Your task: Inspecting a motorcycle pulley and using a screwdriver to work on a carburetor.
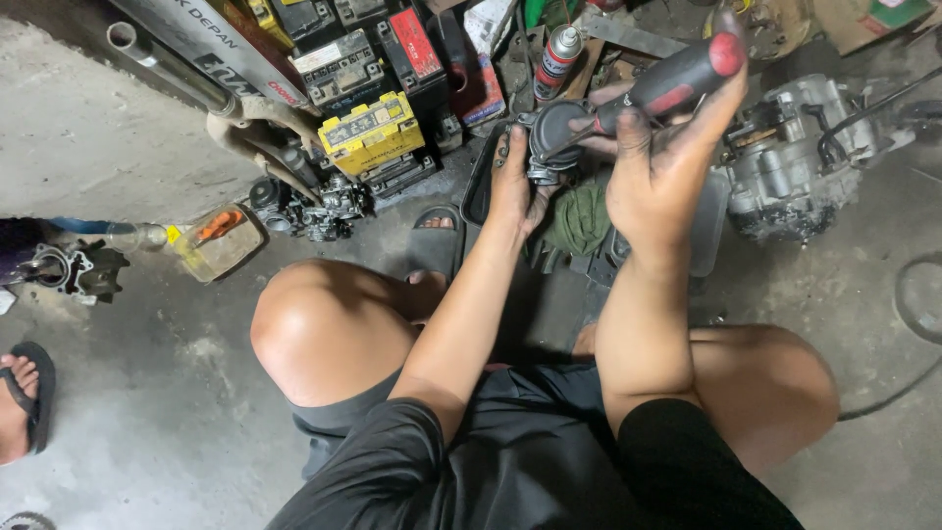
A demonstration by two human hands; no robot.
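I see a screwdriver (677, 80) with a black handle banded in red, its butt end red; the small engine part (551, 142) is dark grey metal; a rag (579, 218) is dull green; one battery (371, 130) is bright yellow; a spray can (557, 61) is red and white; the engine block (795, 157) is silver-grey; the floor (147, 393) is mottled grey concrete; my shorts (530, 461) are black.

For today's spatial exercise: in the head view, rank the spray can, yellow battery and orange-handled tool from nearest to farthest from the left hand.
1. Spray can: just above the left hand, slightly right.
2. Yellow battery: to its left.
3. Orange-handled tool: far left, in a tray.
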